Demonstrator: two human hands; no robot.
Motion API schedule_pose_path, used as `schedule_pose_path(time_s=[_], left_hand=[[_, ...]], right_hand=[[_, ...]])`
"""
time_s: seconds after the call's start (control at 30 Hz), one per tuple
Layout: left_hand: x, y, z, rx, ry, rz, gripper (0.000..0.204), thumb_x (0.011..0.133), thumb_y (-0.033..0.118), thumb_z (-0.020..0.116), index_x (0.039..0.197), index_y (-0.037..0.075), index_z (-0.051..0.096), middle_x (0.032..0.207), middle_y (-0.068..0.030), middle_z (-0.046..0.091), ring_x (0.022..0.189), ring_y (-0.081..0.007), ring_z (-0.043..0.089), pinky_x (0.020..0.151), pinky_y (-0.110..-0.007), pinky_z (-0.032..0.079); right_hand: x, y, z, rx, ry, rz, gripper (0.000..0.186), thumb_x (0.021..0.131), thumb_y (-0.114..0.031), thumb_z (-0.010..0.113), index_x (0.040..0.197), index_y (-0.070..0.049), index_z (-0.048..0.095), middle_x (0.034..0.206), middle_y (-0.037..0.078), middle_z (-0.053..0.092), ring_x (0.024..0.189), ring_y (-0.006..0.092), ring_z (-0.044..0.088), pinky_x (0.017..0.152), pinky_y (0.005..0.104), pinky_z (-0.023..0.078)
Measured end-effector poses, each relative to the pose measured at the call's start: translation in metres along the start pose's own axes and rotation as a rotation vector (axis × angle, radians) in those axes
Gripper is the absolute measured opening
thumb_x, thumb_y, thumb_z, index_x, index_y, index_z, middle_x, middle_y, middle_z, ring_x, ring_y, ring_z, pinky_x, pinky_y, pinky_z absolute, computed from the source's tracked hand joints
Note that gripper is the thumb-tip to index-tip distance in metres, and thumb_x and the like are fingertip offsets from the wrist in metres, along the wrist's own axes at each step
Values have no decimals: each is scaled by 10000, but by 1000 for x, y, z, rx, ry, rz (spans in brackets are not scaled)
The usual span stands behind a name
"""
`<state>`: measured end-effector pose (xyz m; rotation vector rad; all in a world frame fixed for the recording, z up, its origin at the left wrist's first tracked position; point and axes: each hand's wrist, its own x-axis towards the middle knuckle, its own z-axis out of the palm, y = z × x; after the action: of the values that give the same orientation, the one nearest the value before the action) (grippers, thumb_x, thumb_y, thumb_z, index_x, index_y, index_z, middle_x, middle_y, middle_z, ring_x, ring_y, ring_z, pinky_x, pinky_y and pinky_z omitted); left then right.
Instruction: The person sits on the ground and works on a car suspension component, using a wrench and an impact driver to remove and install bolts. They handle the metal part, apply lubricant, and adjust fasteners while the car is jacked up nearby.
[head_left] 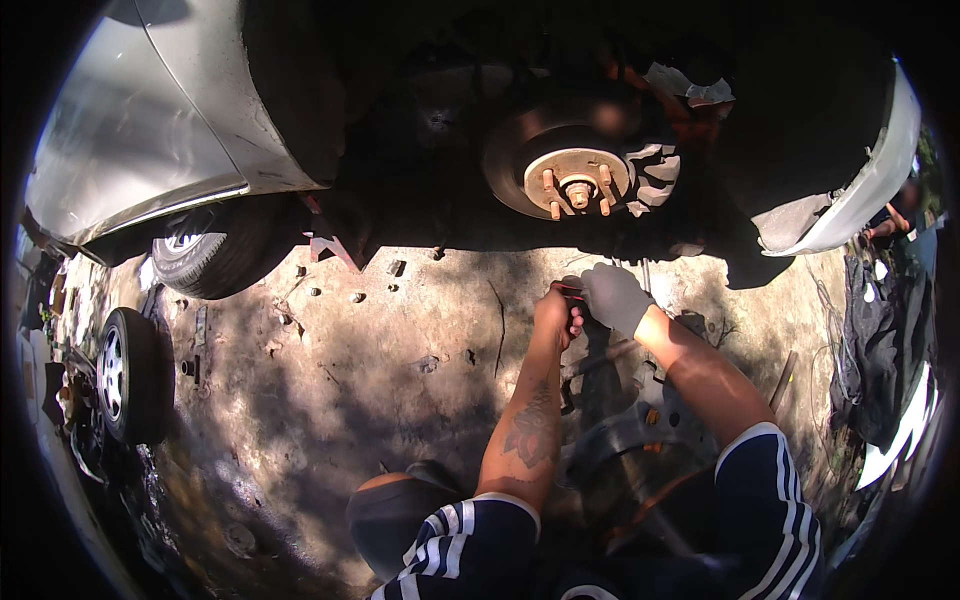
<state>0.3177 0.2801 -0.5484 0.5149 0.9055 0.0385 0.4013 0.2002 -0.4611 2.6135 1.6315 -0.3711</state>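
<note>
Both hands meet over the ground, just below the wheel hub. Bare fingers of my left hand (560,315) are curled round a small dark tool with red on it (571,291), its kind too small to tell. My right hand (615,297), in a grey glove, is closed against the tool's other side; its fingertips are hidden. Beyond them the exposed brake disc (535,205) hangs in the dark wheel arch. A rusty hub (578,182) with wheel studs stands out from its centre.
A silver car body panel (150,110) spans the upper left, with a bumper edge (850,205) at right. A red jack stand (330,245) stands under the car. One loose wheel (125,375) is at left, another tyre (205,260) beneath the car. Several nuts (358,297) lie scattered.
</note>
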Motion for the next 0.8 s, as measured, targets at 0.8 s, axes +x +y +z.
schedule_pose_path(time_s=[0.8], left_hand=[[71, -82, -19, -421, 313, 352, 263, 959, 130, 432, 1077, -25, 608, 896, -117, 629, 740, -177, 633, 628, -311, 567]], right_hand=[[-12, 17, 38, 202, -279, -49, 312, 820, -280, 566, 892, -9, 702, 828, 211, 688, 837, 350, 688, 715, 441, 542]])
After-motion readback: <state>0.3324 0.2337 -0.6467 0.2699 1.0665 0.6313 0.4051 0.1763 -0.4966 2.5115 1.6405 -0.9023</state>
